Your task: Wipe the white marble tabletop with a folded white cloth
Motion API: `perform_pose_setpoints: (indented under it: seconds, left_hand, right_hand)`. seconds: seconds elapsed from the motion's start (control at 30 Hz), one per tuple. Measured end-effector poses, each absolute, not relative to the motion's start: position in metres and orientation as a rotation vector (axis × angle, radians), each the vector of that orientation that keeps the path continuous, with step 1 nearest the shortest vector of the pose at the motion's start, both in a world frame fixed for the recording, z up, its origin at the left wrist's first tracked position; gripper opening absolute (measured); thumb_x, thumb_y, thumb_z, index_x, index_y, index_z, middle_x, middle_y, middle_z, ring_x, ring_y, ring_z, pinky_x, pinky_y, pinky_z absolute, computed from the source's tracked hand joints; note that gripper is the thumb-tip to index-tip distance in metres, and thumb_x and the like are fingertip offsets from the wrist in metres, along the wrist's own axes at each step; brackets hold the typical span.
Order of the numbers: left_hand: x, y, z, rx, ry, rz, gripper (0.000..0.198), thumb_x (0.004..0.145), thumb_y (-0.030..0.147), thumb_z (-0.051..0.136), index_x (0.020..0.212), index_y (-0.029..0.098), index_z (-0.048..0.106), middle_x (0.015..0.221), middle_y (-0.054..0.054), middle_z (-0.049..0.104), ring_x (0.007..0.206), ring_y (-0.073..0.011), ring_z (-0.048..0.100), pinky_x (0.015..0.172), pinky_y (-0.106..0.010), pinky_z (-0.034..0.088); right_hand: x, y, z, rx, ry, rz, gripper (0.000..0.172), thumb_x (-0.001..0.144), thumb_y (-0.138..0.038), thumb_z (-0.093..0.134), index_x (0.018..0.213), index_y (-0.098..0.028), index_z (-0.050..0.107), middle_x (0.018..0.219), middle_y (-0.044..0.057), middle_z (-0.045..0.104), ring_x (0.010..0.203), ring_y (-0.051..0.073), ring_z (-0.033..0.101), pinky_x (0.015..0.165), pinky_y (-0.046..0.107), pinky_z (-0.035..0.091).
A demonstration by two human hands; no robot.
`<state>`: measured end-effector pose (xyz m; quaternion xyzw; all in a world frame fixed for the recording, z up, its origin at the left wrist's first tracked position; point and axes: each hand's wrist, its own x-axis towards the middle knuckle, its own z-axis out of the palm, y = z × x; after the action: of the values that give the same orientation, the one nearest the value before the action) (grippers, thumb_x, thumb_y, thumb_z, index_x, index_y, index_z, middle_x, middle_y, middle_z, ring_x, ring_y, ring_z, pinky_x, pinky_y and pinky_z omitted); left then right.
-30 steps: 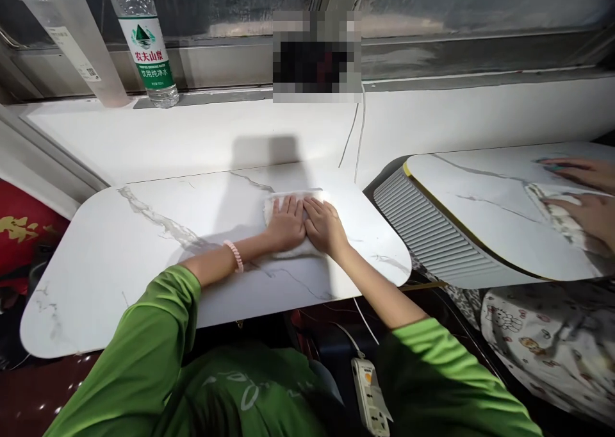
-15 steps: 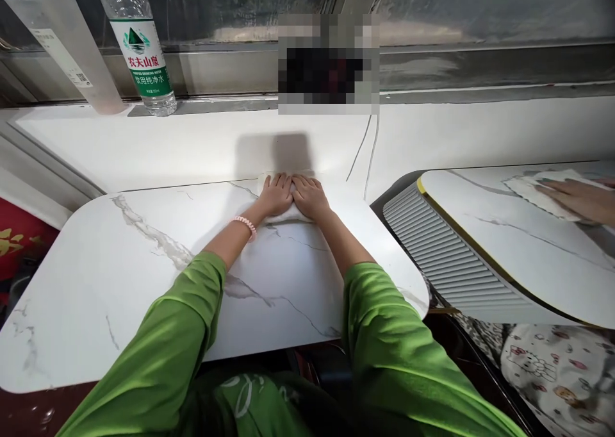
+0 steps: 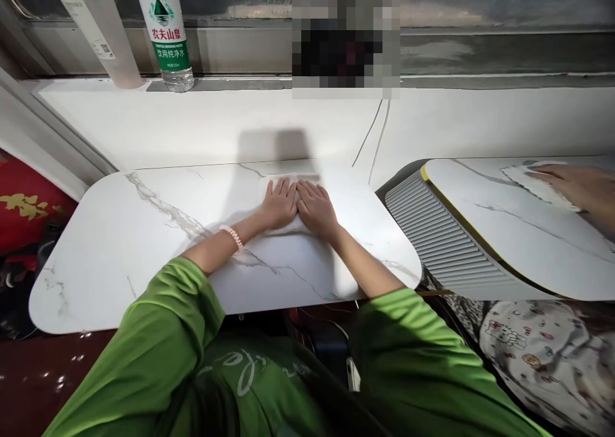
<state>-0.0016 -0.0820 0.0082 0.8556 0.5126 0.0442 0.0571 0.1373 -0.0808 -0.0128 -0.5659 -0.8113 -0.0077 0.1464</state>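
My left hand (image 3: 278, 204) and my right hand (image 3: 314, 209) lie flat side by side, fingers stretched out, pressing down on a white cloth (image 3: 294, 229) on a white marble-patterned table (image 3: 120, 245). The cloth is mostly hidden under both palms; only its edges show. The hands sit near the table's far edge, right of its middle. A pink bead bracelet (image 3: 231, 235) is on my left wrist. Both arms wear green sleeves.
A water bottle (image 3: 167, 33) with a green label and a clear plastic container (image 3: 100, 30) stand on the window ledge at the back left. A second marble table (image 3: 519, 225) is at the right, where another person's hand (image 3: 574, 186) presses a cloth. White cables (image 3: 372, 139) hang down the wall.
Both hands pushed the cloth away toward the table's far edge, then drew it back a little toward me. The other person's hand also moved its cloth on the right table.
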Motion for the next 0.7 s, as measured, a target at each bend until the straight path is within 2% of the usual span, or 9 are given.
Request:
perform_pose_setpoints:
  seconds: [0.2,0.33,0.5,0.7]
  left_hand:
    - [-0.023,-0.196,0.008,2.655,1.485,0.135,0.061,0.098,0.032,0.030,0.150,0.000,0.027,0.158,-0.021,0.022,0.148,-0.0329,0.015,0.119,-0.053,0.009]
    - [-0.037,-0.243,0.009,2.673,1.425,0.121,0.062,0.098,0.032,0.031,0.149,-0.002,0.028,0.157,-0.024,0.021,0.147,-0.0367,0.013,0.118,-0.056,0.009]
    - [-0.041,-0.241,0.010,2.646,1.432,0.104,0.064,0.096,0.032,0.033,0.149,-0.003,0.027,0.157,-0.023,0.020,0.148,-0.0353,0.013,0.119,-0.055,0.009]
    - [-0.048,-0.181,0.008,2.607,1.503,0.111,0.063,0.096,0.029,0.033,0.150,-0.002,0.026,0.158,-0.021,0.023,0.148,-0.0317,0.016,0.120,-0.052,0.008]
  right_hand:
    - [0.125,-0.202,-0.014,-1.527,-2.394,-0.072,0.061,0.090,-0.023,0.029,0.148,-0.009,0.038,0.150,0.014,0.045,0.142,0.027,0.035,0.117,0.049,0.027]
    - [0.114,-0.250,-0.012,-1.502,-2.402,-0.089,0.061,0.088,-0.022,0.031,0.146,-0.007,0.040,0.150,0.015,0.043,0.143,0.027,0.034,0.118,0.048,0.027]
    - [0.105,-0.246,-0.011,-1.540,-2.374,-0.061,0.062,0.085,-0.021,0.033,0.146,-0.011,0.041,0.147,0.013,0.048,0.140,0.027,0.038,0.116,0.049,0.029]
    - [0.093,-0.180,-0.014,-1.549,-2.355,-0.053,0.057,0.086,-0.020,0.031,0.137,-0.007,0.051,0.144,0.015,0.051,0.137,0.027,0.042,0.115,0.047,0.029]
